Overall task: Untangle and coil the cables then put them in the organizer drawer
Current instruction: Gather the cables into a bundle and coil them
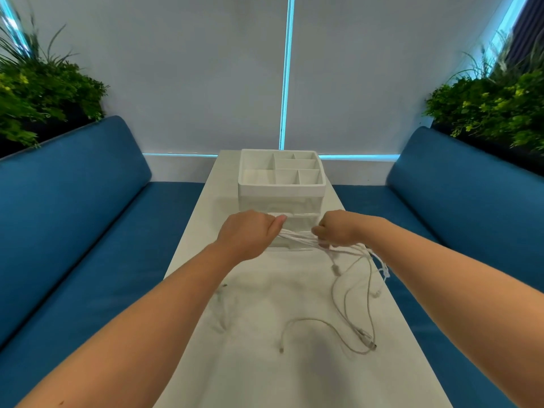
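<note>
Both hands held the white cables (297, 238) up over the table (265, 363). The left hand (248, 235) and right hand (337, 229) each pinched the bunch, probably to pull knots loose. The organizer (281, 184) sat just behind, its drawers looking closed. Loose ends trailed near right.

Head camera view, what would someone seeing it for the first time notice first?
Two bare hands meet mid-table: the left hand and right hand stretch a bundle of white cables between them, loose ends trailing right. Just behind stands a white organizer, its top compartments open, between blue benches.
</note>
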{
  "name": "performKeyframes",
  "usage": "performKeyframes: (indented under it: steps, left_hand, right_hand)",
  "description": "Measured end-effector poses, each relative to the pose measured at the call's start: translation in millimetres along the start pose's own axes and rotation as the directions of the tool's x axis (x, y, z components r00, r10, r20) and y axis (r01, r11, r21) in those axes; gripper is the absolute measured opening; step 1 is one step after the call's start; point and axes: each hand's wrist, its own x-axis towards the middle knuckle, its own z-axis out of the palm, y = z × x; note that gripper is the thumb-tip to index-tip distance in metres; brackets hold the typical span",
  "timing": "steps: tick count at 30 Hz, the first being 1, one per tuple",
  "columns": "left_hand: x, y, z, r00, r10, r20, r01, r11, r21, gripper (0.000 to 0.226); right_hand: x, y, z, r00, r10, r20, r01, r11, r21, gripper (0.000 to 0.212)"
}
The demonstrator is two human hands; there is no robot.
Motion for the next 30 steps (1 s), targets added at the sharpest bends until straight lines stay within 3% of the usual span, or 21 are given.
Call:
performKeyframes:
  steps: [2, 4, 7, 11, 15, 23, 30]
  left_hand:
    - [-0.9, 7.9, 3.7, 1.0, 0.026, -0.017, -0.026, 1.0, -0.004, 0.054]
    - [0.7, 11.8, 4.0, 1.0, 0.005, -0.031, -0.005, 1.0, -0.019, 0.053]
    - [2.6, 10.2, 2.3, 0.999, -0.046, -0.028, 0.046, 0.999, -0.007, 0.052]
    - [2.7, 7.2, 2.5, 0.993, -0.096, 0.075, 0.1, 0.993, -0.057, 0.056]
    - [8.6, 2.7, -3.4, 0.972, -0.136, 0.193, 0.162, 0.978, -0.13, 0.055]
    - [13.8, -15.3, -18.3, 0.959, -0.192, 0.209, 0.234, 0.951, -0.204, 0.061]
    - [14.6, -11.3, -22.4, 0.983, -0.129, 0.131, 0.164, 0.938, -0.307, 0.059]
  right_hand:
    - [1.6, -20.9, 4.8, 0.998, -0.049, -0.05, 0.059, 0.973, 0.224, 0.033]
    - [3.5, -39.6, 12.5, 0.992, -0.092, -0.092, 0.125, 0.868, 0.481, 0.039]
    - [2.7, -48.5, 26.0, 0.996, -0.046, -0.074, 0.082, 0.776, 0.625, 0.047]
    - [1.0, -47.6, 32.0, 0.96, -0.153, -0.235, 0.204, 0.956, 0.21, 0.051]
    - [3.9, -39.6, 19.7, 0.951, -0.134, -0.28, 0.144, 0.99, 0.014, 0.048]
    - [0.7, -6.8, -9.3, 0.915, -0.054, -0.399, 0.05, 0.999, -0.021, 0.04]
    - [3.4, -27.5, -12.6, 0.968, -0.036, -0.249, 0.049, 0.998, 0.046, 0.042]
